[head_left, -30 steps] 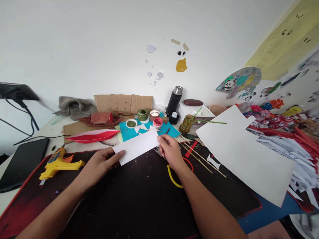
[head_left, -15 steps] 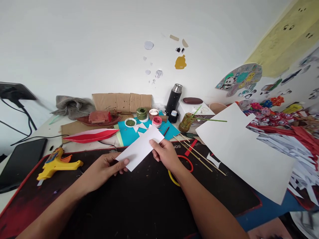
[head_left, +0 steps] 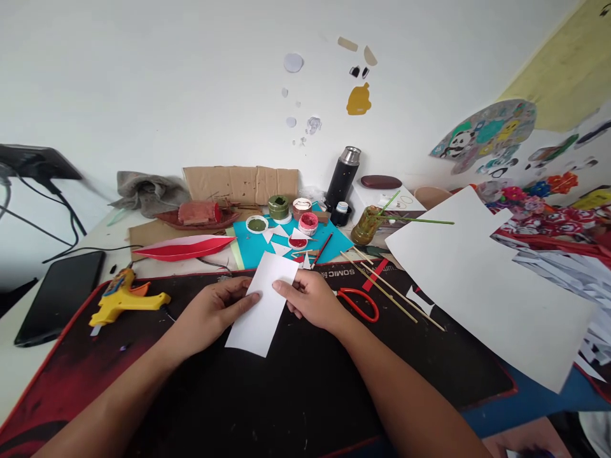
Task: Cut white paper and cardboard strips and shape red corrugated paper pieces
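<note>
A white rectangular strip of paper (head_left: 262,315) is held up between both hands, above the dark desk mat. My left hand (head_left: 217,312) pinches its left edge, thumb on the front face and fingers behind. On the opposite edge, my right hand (head_left: 308,296) grips it the same way, higher up. Just right of my right hand lie scissors with a red handle (head_left: 363,305), partly covered by the wrist. Behind the paper is a blue sheet (head_left: 248,248) bearing small white paper triangles (head_left: 280,248) and open paint pots (head_left: 308,222).
At left lie a yellow glue gun (head_left: 128,299), a black phone (head_left: 60,299) and a red paper boat shape (head_left: 186,247). Thin sticks (head_left: 391,296) and a large white sheet (head_left: 487,292) are at right. A black thermos (head_left: 342,178) stands by a jar with brushes (head_left: 366,228).
The paper has turned from a diagonal slant to nearly upright. My left hand has moved up along its edge, and the camera view has shifted slightly.
</note>
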The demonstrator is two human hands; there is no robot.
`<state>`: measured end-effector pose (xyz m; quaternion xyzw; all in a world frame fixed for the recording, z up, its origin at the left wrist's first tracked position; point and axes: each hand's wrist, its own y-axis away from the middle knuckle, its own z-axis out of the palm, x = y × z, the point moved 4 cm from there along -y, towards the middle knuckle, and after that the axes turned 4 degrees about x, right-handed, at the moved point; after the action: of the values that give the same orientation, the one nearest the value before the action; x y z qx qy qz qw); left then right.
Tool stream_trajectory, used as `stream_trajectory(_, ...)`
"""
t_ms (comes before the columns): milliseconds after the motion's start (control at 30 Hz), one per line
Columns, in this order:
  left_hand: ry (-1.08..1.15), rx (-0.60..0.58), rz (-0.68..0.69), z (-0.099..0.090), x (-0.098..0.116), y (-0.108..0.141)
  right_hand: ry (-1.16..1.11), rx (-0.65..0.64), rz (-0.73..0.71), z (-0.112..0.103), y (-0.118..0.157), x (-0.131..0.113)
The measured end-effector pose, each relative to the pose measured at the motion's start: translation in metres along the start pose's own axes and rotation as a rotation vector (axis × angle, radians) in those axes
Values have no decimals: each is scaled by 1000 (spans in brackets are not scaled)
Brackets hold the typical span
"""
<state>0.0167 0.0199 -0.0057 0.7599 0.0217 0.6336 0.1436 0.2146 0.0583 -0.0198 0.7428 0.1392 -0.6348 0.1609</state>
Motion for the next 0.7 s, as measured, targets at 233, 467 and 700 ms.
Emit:
stream_trajectory(233, 76, 95, 24, -1, -1, 0, -45, -71, 57, 8, -1, 4)
stream_trajectory(467, 92, -26, 6, 8, -3, 2, 26, -80, 4, 8, 1, -2)
stream_trajectory(700, 204, -27, -2, 13, -3, 1, -8, -82, 4, 11, 2, -2)
